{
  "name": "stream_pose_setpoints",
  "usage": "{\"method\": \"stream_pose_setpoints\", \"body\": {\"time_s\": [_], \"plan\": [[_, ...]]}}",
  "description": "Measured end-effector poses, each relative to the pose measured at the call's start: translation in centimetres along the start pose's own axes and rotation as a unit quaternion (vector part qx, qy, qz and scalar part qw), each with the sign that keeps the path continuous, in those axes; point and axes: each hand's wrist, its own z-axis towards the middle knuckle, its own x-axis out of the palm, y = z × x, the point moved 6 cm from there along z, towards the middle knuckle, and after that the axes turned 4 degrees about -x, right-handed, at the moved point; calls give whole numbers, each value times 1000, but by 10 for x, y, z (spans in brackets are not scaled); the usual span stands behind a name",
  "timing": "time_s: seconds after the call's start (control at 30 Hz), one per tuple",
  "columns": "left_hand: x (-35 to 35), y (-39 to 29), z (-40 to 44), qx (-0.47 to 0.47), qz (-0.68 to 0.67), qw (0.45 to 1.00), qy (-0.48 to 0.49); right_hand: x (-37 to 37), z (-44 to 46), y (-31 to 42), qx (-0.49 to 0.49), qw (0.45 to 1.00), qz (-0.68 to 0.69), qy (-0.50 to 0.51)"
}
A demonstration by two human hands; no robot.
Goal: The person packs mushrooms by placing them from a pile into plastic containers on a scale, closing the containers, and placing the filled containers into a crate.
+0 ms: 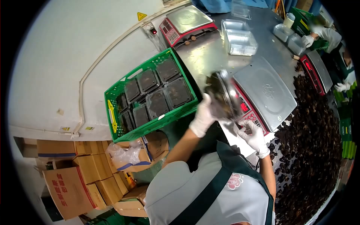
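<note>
The left hand (203,117) clasps the tub (225,96), seemingly to steady it; the right hand (255,138) half-curls, its hold unclear

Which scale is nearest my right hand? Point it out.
The middle scale: your right hand is beside its keypad. The wall-side scale and far-right scale sit farther off.

box (225,96) between crate (150,126) and scale (264,90), heap (307,150) right
</note>
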Motion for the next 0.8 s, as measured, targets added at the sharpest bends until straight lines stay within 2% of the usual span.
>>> {"method": "stream_pose_setpoints", "body": {"time_s": [0.03, 0.07, 0.1, 0.13, 0.17, 0.23, 0.27, 0.3, 0.33, 0.37, 0.4, 0.43, 0.5, 0.57, 0.6, 0.63, 0.7, 0.77, 0.8], "plan": [[1, -38, -13, 83, 99, 985, -114, 1, 0, -4, -7, 1000, -10, -15], [-14, -79, -30, 142, 199, 958, -150, 0, -2, -6, -6, 1000, -17, -8], [-23, -121, -58, 163, 314, 903, -244, -3, -6, -11, -4, 1000, -22, -3], [-40, -164, -88, 226, 351, 834, -361, -6, -11, -21, 23, 1000, 6, 4], [-62, -201, -118, 251, 370, 815, -369, -9, -18, -27, 36, 999, 24, 3], [-100, -265, -184, 290, 334, 774, -453, -20, -36, -45, 49, 998, 44, -21], [-111, -288, -213, 300, 324, 757, -482, -28, -46, -46, 49, 998, -9, -27], [-134, -309, -247, 259, 335, 722, -548, -34, -56, -51, 56, 998, -13, -37], [-143, -322, -276, 204, 375, 655, -624, -40, -66, -58, 65, 997, -8, -45], [-170, -334, -300, 152, 418, 623, -644, -45, -75, -66, 75, 996, -3, -53], [-189, -338, -320, 51, 467, 518, -714, -49, -84, -74, 100, 992, 28, -67], [-226, -347, -337, -4, 514, 467, -720, -53, -92, -82, 125, 987, 58, -82], [-234, -333, -329, -122, 519, 414, -738, -59, -104, -93, 142, 980, 103, -97], [-132, -292, -262, -163, 567, 126, -797, -65, -115, -104, 147, 975, 124, -115], [-146, -300, -238, -110, 625, 135, -761, -68, -120, -107, 158, 970, 141, -118], [-150, -302, -205, -42, 701, 86, -707, -71, -123, -106, 150, 972, 111, -140], [-121, -284, -115, 90, 805, 125, -573, -77, -130, -97, 167, 968, 106, -157], [-109, -252, -22, 268, 843, 241, -399, -83, -139, -106, 153, 962, 105, -199], [-81, -225, 25, 273, 860, 274, -334, -85, -142, -106, 163, 957, 106, -215]]}}
